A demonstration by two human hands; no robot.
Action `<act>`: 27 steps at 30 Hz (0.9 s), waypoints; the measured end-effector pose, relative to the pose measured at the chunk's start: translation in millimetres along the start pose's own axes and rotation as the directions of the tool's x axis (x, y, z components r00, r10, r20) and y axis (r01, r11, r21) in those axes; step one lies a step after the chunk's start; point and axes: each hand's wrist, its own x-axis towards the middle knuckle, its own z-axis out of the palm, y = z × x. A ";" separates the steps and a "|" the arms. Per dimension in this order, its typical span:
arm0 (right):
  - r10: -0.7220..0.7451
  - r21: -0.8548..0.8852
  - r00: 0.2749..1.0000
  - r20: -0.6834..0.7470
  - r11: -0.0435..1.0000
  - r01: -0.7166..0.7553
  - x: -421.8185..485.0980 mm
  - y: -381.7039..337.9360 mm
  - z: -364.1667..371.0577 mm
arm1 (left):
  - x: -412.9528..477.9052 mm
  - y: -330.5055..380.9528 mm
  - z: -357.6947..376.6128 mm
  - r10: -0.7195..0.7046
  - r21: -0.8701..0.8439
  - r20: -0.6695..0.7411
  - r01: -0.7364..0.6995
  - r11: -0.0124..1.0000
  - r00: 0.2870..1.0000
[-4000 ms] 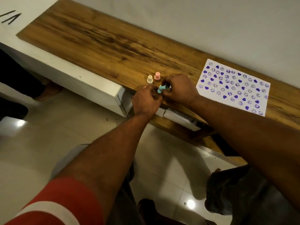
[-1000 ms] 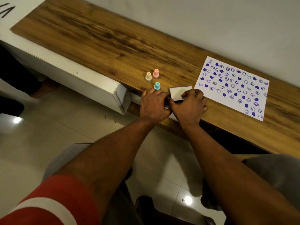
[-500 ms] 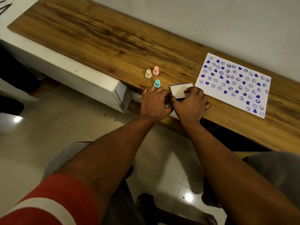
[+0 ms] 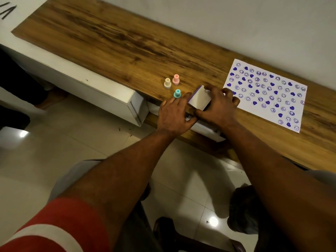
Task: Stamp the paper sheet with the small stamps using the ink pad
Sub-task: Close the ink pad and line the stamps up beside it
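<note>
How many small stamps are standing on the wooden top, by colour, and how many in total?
Cream stamp: 1
Pink stamp: 1
Teal stamp: 1
Total: 3, all upright, none in the hands.

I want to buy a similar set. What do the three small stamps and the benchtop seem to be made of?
The three small stamps, cream, pink and teal, look like moulded plastic: smooth, uniform pastel colour, matte. The benchtop shows brown streaked wood grain with a low sheen; solid wood or laminate cannot be told.
</note>
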 end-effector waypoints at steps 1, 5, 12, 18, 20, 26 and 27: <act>-0.026 -0.036 1.000 -0.002 0.999 0.025 2.5 1.0 -3.0 | 1.1 1.2 -0.2 0.011 0.032 0.021 -0.012 0.999 1.000; -0.113 -0.170 0.993 0.039 0.978 0.118 16.8 2.5 -13.8 | 7.1 7.2 -0.6 0.072 0.146 0.051 -0.078 0.986 0.996; -0.222 -0.329 0.955 0.199 0.902 0.279 54.6 2.8 -28.6 | 29.6 17.3 -11.9 0.133 0.283 0.112 -0.160 0.946 0.985; -0.191 -0.356 0.960 0.207 0.899 0.255 95.7 9.5 -32.1 | 62.9 31.0 -41.0 0.212 0.371 0.032 -0.208 0.905 0.977; -0.166 -0.369 0.964 0.209 0.899 0.235 115.5 11.9 -35.4 | 75.3 32.7 -52.3 0.209 0.358 -0.025 -0.186 0.915 0.978; -0.127 -0.388 0.974 0.188 0.901 0.192 166.5 27.2 -42.3 | 99.5 41.1 -51.3 0.108 0.336 -0.059 -0.082 0.938 0.992; -0.123 -0.376 0.977 0.173 0.909 0.181 171.7 31.2 -43.1 | 101.6 45.4 -45.3 0.105 0.331 -0.040 -0.086 0.940 0.994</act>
